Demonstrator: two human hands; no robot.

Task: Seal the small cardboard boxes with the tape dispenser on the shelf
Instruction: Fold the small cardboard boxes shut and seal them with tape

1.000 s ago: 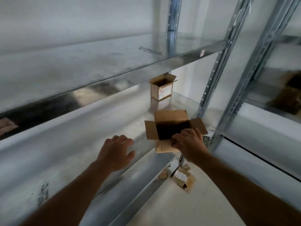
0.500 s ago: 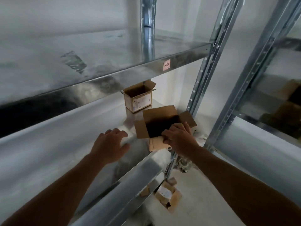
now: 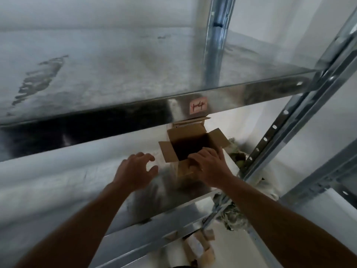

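Right now your right hand grasps the open box at its near edge: the fingers lie curled over the rim into the dark inside, and the palm covers the front wall. The box stands upright on the lower shelf towards its right end, close to the perforated upright. Its rear flap, left flap and right flap all stand out from the opening.

Your left hand holds nothing. It is released, its fingers spread and loosely bent, just left of the box and apart from it. Whether it touches the shelf surface or hangs above it, you cannot tell from this view.

Behind the open box a second box shows only as a strip of cardboard, the rest hidden by the front lip of the upper shelf. A pink label with handwritten marks sticks on that lip, right above the boxes.

Some crumpled pale material lies to the right of the open box, by the upright. Below the lower shelf, more small cartons lie on the floor, blurred.
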